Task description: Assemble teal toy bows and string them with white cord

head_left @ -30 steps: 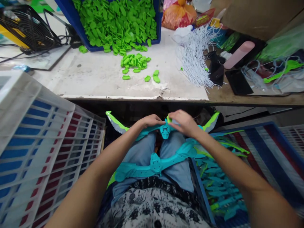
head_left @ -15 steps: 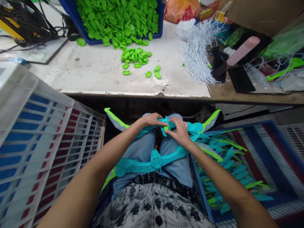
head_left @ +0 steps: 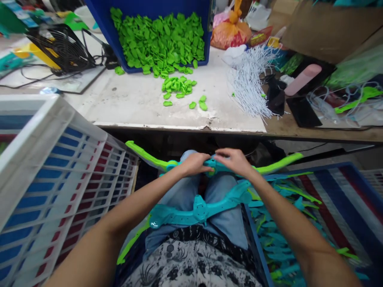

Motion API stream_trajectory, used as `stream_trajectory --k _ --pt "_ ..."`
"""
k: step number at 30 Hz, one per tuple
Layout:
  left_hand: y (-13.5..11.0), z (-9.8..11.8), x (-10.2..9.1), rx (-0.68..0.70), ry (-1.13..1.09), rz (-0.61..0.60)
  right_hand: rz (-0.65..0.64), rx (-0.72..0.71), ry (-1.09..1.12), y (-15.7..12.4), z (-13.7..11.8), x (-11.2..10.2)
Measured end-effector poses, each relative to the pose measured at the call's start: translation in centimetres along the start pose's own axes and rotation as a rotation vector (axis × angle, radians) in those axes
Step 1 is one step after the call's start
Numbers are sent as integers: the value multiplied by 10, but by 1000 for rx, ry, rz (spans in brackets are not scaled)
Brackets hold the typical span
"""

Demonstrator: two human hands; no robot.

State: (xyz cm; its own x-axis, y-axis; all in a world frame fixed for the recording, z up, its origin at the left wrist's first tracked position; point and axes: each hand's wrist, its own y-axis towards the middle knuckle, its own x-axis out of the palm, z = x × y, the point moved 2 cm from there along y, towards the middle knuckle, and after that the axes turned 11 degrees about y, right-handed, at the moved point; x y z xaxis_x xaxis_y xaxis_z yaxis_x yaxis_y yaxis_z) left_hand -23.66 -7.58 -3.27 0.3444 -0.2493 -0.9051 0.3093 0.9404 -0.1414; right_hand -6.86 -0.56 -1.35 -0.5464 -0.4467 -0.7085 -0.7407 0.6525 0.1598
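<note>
A turquoise toy bow (head_left: pixel 172 164) with bright green limbs is held crosswise above my knees. My left hand (head_left: pixel 197 163) is closed around its middle from the left, thumb and fingers near the central grip. My right hand (head_left: pixel 236 161) bends over the same middle part from the right, its fingertips close to my left hand's. A bit of green shows at the grip beneath my fingers, mostly hidden. Nearer my body, a second turquoise bow (head_left: pixel 182 215) lies across my thighs, one green limb hanging down at the left.
Ahead, a worktable (head_left: pixel 143 113) carries a blue bin (head_left: pixel 101 30) of small green pieces, a loose pile of green pieces (head_left: pixel 178 85) and white strings (head_left: pixel 249 83). A white slatted crate (head_left: pixel 60 115) stands left. At right, a blue crate (head_left: pixel 254 239) holds several turquoise and green parts.
The held bow has been turned over in my hands, so its limbs show green rather than grey faces. The green piece at its centre is now mostly covered. My view has tilted up slightly.
</note>
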Motion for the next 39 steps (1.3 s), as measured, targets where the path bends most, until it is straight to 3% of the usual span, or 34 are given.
stream_trajectory --k 4,8,10,12,14,17,20,22,25,29,31,33,37,39 --pt "-28 11 18 41 331 237 298 -73 -89 86 -2 -27" --pt "-47 16 49 -17 380 330 359 -37 -243 168 8 -8" --pt "-58 23 54 -48 329 358 357 24 -304 189 11 5" --pt "-74 33 52 -96 231 368 365 54 -353 192 10 10" --pt "-92 42 50 -190 78 291 406 25 -387 178 7 5" --pt "-117 49 57 -346 -197 -41 476 -70 -448 136 6 -11" --pt "-125 49 71 -420 -405 -281 393 -129 -520 95 13 -26" --pt "-116 46 75 -397 -499 -271 291 -154 -527 82 21 -32" --pt "-91 42 72 -318 -564 -238 164 -165 -439 87 30 -41" --pt "-66 38 61 -261 -593 -272 114 -116 -329 89 22 -47" --pt "-63 35 58 -246 -674 -270 122 -152 -291 63 8 -40" --pt "-63 32 59 -297 -809 -318 80 -237 -220 18 -12 -25" --pt "-65 28 68 -474 -979 -428 -146 -353 -92 -88 -44 22" --pt "-63 27 69 -506 -999 -430 -202 -345 -84 -122 -50 42"
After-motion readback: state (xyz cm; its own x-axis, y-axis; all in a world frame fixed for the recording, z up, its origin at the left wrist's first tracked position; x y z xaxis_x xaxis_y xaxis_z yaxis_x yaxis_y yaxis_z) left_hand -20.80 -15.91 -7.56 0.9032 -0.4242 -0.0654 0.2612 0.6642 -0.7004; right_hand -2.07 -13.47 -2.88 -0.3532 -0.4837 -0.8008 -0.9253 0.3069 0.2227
